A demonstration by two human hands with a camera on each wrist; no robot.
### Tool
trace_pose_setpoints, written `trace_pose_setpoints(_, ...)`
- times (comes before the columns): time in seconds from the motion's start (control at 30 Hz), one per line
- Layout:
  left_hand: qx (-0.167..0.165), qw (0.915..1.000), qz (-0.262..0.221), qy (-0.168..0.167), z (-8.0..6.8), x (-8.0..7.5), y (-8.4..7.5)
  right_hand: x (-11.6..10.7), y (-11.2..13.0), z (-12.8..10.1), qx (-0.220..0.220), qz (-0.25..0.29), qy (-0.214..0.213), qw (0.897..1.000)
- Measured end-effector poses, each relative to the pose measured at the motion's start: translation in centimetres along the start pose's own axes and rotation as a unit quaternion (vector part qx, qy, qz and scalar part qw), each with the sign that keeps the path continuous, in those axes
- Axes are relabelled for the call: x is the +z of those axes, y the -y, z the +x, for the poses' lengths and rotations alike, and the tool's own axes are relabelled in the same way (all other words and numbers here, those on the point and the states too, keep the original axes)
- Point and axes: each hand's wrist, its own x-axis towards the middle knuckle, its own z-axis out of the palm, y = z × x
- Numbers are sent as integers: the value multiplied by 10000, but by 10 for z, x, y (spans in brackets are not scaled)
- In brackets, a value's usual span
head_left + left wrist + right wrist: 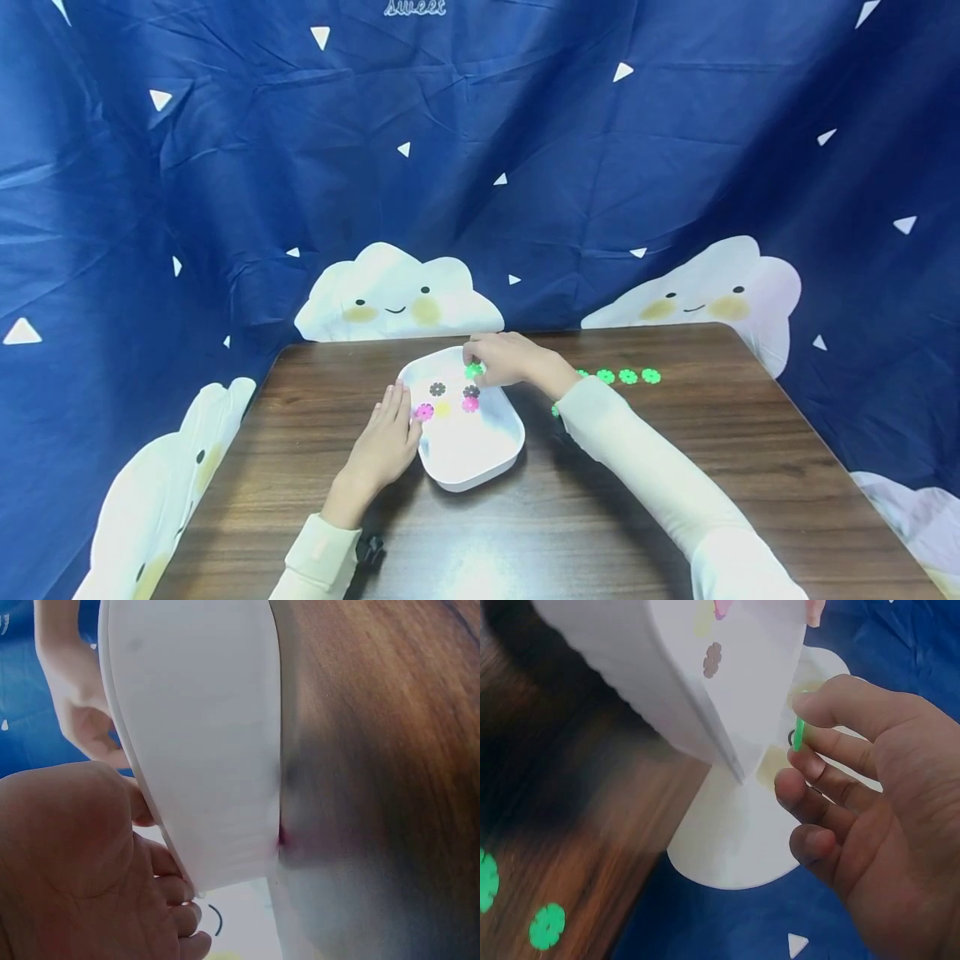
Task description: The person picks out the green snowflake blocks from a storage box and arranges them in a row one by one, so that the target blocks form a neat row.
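Right hand: I see my right hand over the far end of the white tray, thumb and forefinger pinching a green flower disc on edge; the right wrist view shows the same green flower disc held thin-side up between the fingertips, the other fingers curled loosely below it.

Left hand: my left hand lies with straight fingers against the tray's near-left rim, holding nothing; in the left wrist view the palm sits just beside the tray's white outer wall.

Tray: it sits between my two hands on the wooden table, its long side running away from me and slightly to the right.

Discs in tray: just under my right hand are two dark discs; nearer my left fingertips lie a pink disc, a yellow disc and a second pink disc.

Green row: to the right of my right wrist, well outside the tray, a row of green discs lies flat on the table; one more green piece peeks out beside my right sleeve.

Backdrop: beyond both hands hangs a dark blue cloth printed with white clouds and triangles.
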Motion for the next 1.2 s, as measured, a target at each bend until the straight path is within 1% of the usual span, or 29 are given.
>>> trace_pose_setpoints(0.23,36,9999,-125,-36,0,4,3,-7,-14,-21,-12,37,-192,9998)
trace_pose_setpoints(0.33,42,9999,-94,-17,0,7,4,-8,-21,-31,-13,104,-353,9993)
trace_pose_setpoints(0.43,63,9999,-129,-54,0,7,4,-11,-28,-42,-13,188,-554,9983)
trace_pose_setpoints(0.57,88,9996,-223,-117,-1,4,2,-15,-36,-57,6,116,-719,9973)
trace_pose_setpoints(0.8,-30,9999,-155,-38,-1,0,0,-16,-48,-77,251,127,-779,9966)
trace_pose_setpoints(1.07,-29,9999,-158,-10,-2,0,1,-14,-65,-97,541,154,-841,9949)
trace_pose_setpoints(1.2,-11,9999,-142,-23,-2,0,0,-13,-71,-110,628,85,-868,9942)
